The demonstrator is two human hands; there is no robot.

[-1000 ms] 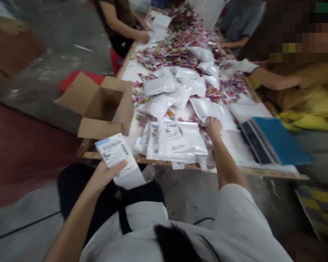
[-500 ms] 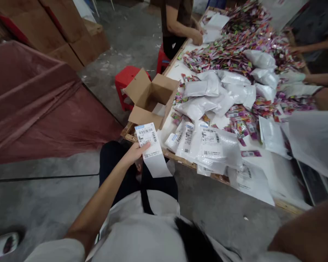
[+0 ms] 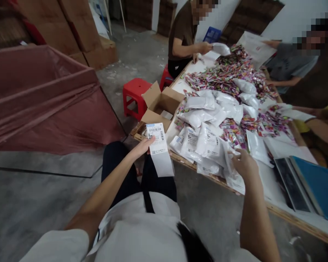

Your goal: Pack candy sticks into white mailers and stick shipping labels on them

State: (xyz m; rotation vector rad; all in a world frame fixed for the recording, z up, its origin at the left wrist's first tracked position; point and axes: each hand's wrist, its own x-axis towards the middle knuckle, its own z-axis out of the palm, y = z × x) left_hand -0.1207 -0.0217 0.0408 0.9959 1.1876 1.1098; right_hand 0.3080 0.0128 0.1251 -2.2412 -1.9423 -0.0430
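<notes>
- The left hand (image 3: 141,147) pinches a label strip (image 3: 160,151) by its upper edge. The strip hangs just off the near corner of the table (image 3: 289,215), beside the cardboard box (image 3: 161,105).
- The right hand (image 3: 244,164) is closed on the edge of a white bag (image 3: 233,176) at the table's near side, touching the labelled pile (image 3: 205,145).
- Judgement: the bag is best held flat and taut, and the strip kept uncreased with its barcode outward.
- The strip is white, with a printed barcode on top and a blank tail hanging down.

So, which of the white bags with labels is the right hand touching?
The bag at the pile's right end, by the table's near edge; the right hand grips its top, the others lie untouched.
</notes>
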